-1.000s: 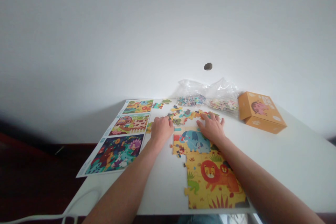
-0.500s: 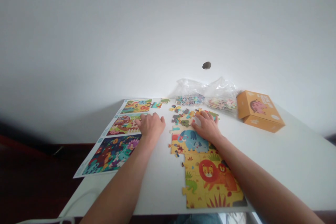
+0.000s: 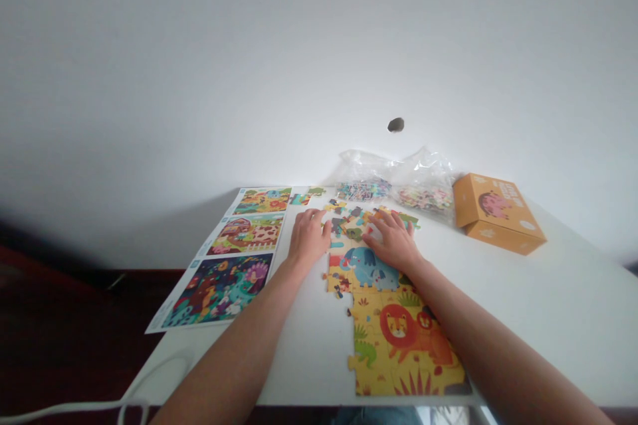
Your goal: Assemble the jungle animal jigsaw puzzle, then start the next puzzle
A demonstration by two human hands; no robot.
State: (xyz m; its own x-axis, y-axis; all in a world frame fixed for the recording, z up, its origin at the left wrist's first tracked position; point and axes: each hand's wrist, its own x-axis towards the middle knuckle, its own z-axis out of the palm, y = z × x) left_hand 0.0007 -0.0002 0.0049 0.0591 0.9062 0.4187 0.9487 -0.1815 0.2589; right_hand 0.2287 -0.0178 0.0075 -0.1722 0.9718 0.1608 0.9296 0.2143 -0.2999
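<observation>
A partly joined jigsaw puzzle [image 3: 371,319] lies on the white table, showing elephants and lions on yellow. Its upper left edge is uneven, with separate puzzle pieces [image 3: 337,204] around the far end. My right hand [image 3: 393,239] rests spread and flat over the upper part of the puzzle, covering some pieces there. My left hand [image 3: 310,236] is just left of the puzzle's upper edge, palm down, fingers apart and pointing at the loose pieces. Nothing shows in it; whether its fingertips touch a piece I cannot tell.
A reference sheet [image 3: 203,254] with three pictures lies at the left. Two stray pieces [image 3: 300,200] sit beside its far corner. Clear plastic bags of pieces [image 3: 423,196] lean against the wall, and an orange box [image 3: 498,212] stands right of them. A white cable [image 3: 74,406] runs at the lower left.
My left hand has moved right, off the reference sheet's edge to beside the loose pieces. My right hand has stayed on the puzzle. The view has shifted slightly.
</observation>
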